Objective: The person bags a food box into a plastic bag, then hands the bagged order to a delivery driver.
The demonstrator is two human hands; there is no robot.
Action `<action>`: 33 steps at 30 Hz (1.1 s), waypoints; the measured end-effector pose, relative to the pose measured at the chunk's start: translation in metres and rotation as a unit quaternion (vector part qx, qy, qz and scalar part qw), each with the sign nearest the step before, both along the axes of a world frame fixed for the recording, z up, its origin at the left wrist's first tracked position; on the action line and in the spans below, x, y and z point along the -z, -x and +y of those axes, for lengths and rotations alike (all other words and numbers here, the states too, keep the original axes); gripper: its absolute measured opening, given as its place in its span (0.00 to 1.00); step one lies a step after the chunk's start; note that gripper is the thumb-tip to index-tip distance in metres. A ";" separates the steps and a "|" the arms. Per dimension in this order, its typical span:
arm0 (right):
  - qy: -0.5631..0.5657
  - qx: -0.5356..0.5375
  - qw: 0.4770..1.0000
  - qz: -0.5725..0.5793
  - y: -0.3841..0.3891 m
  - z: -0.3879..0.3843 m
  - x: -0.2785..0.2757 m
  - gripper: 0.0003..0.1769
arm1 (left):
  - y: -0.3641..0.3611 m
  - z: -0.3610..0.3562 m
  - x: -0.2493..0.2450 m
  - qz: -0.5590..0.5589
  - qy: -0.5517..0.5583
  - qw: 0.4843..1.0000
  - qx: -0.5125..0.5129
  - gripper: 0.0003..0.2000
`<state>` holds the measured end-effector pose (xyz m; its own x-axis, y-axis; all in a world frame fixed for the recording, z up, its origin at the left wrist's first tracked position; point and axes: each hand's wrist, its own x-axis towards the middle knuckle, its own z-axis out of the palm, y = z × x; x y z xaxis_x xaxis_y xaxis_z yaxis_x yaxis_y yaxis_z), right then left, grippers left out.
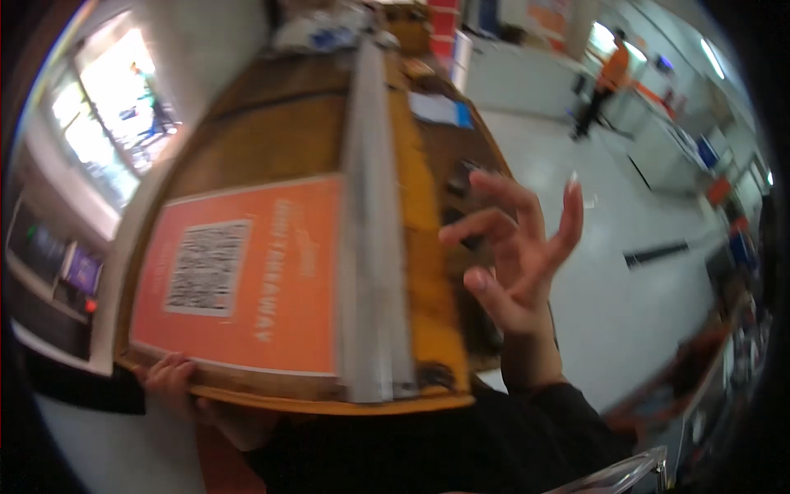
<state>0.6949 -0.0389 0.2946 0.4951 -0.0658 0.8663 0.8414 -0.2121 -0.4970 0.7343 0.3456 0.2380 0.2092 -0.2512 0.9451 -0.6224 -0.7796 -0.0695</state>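
Observation:
An orange printed sheet [300,239] with a black-and-white QR code lies on a brown wooden tabletop [284,136]. Along the sheet's right edge runs a long grey metal straightedge [374,230], blurred by motion. My left hand [171,380] has its fingers curled over the near left edge of the tabletop, close to the sheet's corner. My right hand [522,255] is raised on the right side of the table, fingers spread and bent, holding nothing. Small dark objects behind its fingers are too blurred to name.
A white and blue paper [440,109] lies farther up the table. Clear plastic wrapping [321,31] is heaped at the far end. A person in an orange top [613,70] stands across the room by white counters [527,78]. Bright windows [115,90] are at left.

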 end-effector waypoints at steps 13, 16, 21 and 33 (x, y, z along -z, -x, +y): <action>0.089 0.228 0.844 0.477 0.085 -0.147 0.166 0.57 | -0.008 0.003 0.003 -0.033 -0.002 0.997 0.067 0.24; 0.200 0.247 0.825 0.467 0.092 -0.151 0.176 0.57 | -0.011 -0.033 -0.003 -0.163 -0.084 0.974 0.132 0.17; 0.158 0.180 0.842 0.483 0.098 -0.162 0.181 0.53 | -0.002 -0.049 0.014 -0.085 -0.062 0.987 0.122 0.17; -0.010 0.176 0.904 0.391 0.094 -0.168 0.210 0.52 | -0.005 -0.023 0.033 0.007 -0.016 0.993 0.114 0.17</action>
